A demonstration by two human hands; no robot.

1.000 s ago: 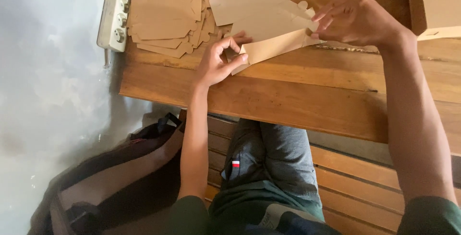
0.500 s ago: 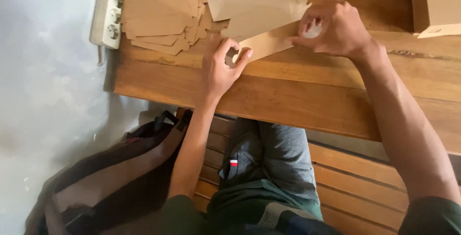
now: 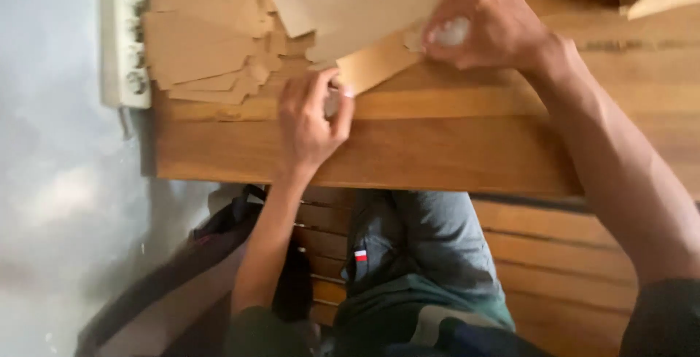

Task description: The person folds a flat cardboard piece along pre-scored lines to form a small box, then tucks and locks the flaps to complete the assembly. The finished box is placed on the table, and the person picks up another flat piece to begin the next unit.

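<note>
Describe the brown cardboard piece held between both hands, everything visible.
The cardboard piece is flat, plain brown, a long strip lying slantwise on the wooden table. The left hand pinches its near end; the right hand presses its far end. Paler cardboard sheets overlap its upper edge. Motion blur hides finer detail.

Both hands — left hand point(image 3: 312, 120), right hand point(image 3: 490, 25) — pinch a brown paper piece point(image 3: 372, 61).

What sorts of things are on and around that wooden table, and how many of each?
Hands at work: 2, left hand and right hand, both on a folded brown cardboard piece
Stack of flat brown cardboard cutouts: 1
White power strip: 1
Wooden table: 1
Dark bag: 1
Total: 7
</note>
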